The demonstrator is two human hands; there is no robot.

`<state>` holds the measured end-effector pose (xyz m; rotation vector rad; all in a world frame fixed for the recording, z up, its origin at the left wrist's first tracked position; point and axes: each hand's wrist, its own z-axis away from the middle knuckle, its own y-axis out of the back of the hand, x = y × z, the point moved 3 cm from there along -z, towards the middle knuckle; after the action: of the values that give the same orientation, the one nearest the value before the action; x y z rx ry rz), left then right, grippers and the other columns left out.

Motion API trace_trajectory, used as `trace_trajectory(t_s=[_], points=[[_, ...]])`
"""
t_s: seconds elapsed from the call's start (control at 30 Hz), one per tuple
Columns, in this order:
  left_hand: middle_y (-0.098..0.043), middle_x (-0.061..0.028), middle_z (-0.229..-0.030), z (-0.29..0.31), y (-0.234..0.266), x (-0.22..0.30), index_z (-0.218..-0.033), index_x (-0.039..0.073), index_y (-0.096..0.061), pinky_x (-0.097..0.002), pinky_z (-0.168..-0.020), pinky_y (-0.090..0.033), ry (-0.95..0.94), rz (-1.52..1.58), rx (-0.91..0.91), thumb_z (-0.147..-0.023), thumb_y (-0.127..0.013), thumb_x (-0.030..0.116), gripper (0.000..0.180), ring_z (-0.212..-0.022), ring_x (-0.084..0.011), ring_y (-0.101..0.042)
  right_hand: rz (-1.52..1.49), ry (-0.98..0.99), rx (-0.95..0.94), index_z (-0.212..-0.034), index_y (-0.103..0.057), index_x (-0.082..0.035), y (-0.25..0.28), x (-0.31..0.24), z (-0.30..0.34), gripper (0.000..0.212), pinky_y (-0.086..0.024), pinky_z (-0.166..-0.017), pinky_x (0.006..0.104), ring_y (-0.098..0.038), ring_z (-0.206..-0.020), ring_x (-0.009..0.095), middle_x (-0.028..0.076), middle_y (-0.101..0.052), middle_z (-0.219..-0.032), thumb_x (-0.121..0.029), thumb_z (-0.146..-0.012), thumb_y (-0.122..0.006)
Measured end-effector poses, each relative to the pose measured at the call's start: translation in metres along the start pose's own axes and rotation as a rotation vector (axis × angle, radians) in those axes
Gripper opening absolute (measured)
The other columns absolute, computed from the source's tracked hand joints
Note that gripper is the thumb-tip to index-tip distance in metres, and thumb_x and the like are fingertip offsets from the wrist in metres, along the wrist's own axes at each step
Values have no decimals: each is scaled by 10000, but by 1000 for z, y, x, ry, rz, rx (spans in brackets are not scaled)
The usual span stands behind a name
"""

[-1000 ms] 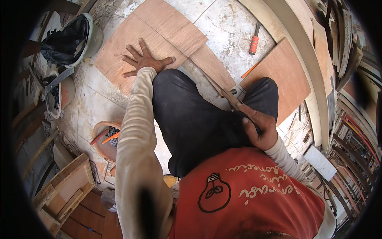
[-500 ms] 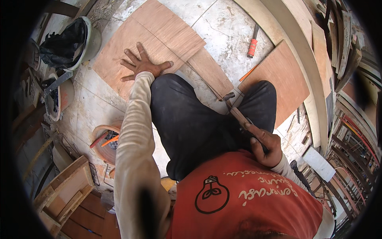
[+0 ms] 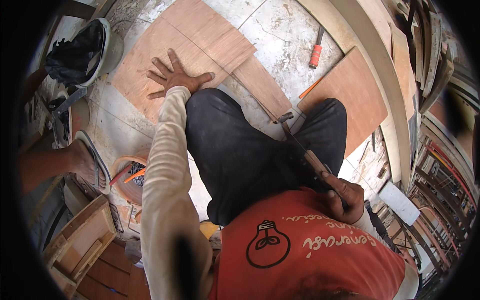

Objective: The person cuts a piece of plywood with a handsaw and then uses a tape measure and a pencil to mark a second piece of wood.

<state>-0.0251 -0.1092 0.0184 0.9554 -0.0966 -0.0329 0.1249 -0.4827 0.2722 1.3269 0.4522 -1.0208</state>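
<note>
My left hand (image 3: 173,79) lies flat with its fingers spread on a thin plywood sheet (image 3: 200,25) on the floor, just beyond my left knee. A narrower plywood strip (image 3: 264,84) lies against that sheet and points toward my right knee. My right hand (image 3: 347,197) is closed round the handle of a hammer (image 3: 315,162), held over my lap. Its small metal head (image 3: 286,117) is near the end of the strip; I cannot tell whether they touch. Another plywood piece (image 3: 357,97) lies beyond my right knee, an orange pencil (image 3: 311,87) along its edge.
A red-handled tool (image 3: 315,56) lies on the dusty tiled floor. At left are a bucket with a black bag (image 3: 107,52), another person's sandalled foot (image 3: 92,162) and a round container (image 3: 131,187). A wooden frame (image 3: 82,245) stands lower left. Long boards (image 3: 385,65) and stacked timber line the right.
Another person's foot in a sandal has come into view at the left. My right hand and the hammer have moved slightly toward my body. My left hand remains on the plywood.
</note>
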Motion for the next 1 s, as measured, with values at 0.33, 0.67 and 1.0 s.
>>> trace_trajectory(t_s=[0.33,0.67,1.0], points=[[223,-156,-1626,-6,-6,-6,-1576,352,94,-877,-958,11,-11,0,9,-470,-818,777,1495,-1452,-474,249,-56,-69,-43,-1290,-612,-52,-58,29,-107,397,-551,-703,377,-704,-767,329,201,-702,-910,-52,-894,-581],[218,-132,-1632,-8,3,11,-1576,353,94,-873,-962,18,-21,0,26,-495,-823,755,1474,-1456,-461,253,-94,3,62,-1254,-646,-76,-68,42,-137,365,-546,-677,369,-692,-717,323,209,-702,-903,-92,-892,-599],[207,-132,-1636,-2,0,-1,-1577,350,88,-879,-957,6,-8,-3,30,-480,-825,755,1483,-1463,-467,228,-65,-88,10,-1304,-605,-44,3,-10,2,437,-567,-763,366,-729,-798,312,215,-708,-1029,35,-878,-548]])
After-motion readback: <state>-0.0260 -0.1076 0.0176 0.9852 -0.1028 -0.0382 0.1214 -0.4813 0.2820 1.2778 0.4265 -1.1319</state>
